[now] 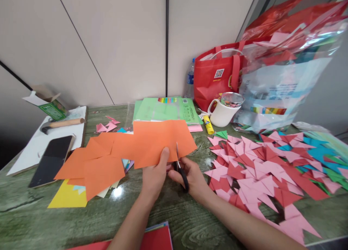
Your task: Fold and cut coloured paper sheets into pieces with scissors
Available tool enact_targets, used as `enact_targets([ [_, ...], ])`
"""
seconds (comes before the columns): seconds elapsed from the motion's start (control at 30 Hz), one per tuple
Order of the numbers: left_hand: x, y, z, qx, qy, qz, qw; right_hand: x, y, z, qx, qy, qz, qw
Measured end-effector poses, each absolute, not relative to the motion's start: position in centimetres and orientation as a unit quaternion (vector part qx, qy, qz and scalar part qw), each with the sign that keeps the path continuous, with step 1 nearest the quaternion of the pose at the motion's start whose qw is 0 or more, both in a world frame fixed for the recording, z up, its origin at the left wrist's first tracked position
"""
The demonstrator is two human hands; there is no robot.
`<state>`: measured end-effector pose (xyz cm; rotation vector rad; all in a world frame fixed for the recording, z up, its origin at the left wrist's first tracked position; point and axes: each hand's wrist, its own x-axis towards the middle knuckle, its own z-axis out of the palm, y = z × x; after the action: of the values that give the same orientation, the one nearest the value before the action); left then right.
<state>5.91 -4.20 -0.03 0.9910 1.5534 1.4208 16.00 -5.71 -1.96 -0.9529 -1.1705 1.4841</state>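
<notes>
Pinching orange sheet (152,141) in left hand (154,177), with thumb laid on near face, in front of green paper packs (165,110). Gripping black-handled scissors (185,181) in right hand (192,173), with blade (177,150) pointing up across sheet's right part, just right of left thumb. Can't tell blade gap or far-side finger positions. Could nick left fingers: placed close to cutting line, partly hidden behind paper. Could cut crooked or buckle, from gripping near lower edge only and leaving top edge unsupported. Could catch or drag loose orange pieces (103,166) by swinging sheet left; seen overlapping there, can't confirm contact. Could lose an offcut among pink and red cut pieces (261,170) on right by letting it drop that way. Could crease red paper (157,239) on bench (193,224), from leaning left forearm down. Lower risk further out: glue stick (208,125) and white mug (223,114) beyond scissors, phone (53,161) well apart on left.
</notes>
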Motion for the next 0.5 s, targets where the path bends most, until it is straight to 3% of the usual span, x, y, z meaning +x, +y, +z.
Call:
enact_targets([
  [0.5,5.93,-4.3,0.0,0.381,0.611,0.559,0.411,15.94,-5.63,-2.29,-0.42,-0.479,0.601,0.483],
])
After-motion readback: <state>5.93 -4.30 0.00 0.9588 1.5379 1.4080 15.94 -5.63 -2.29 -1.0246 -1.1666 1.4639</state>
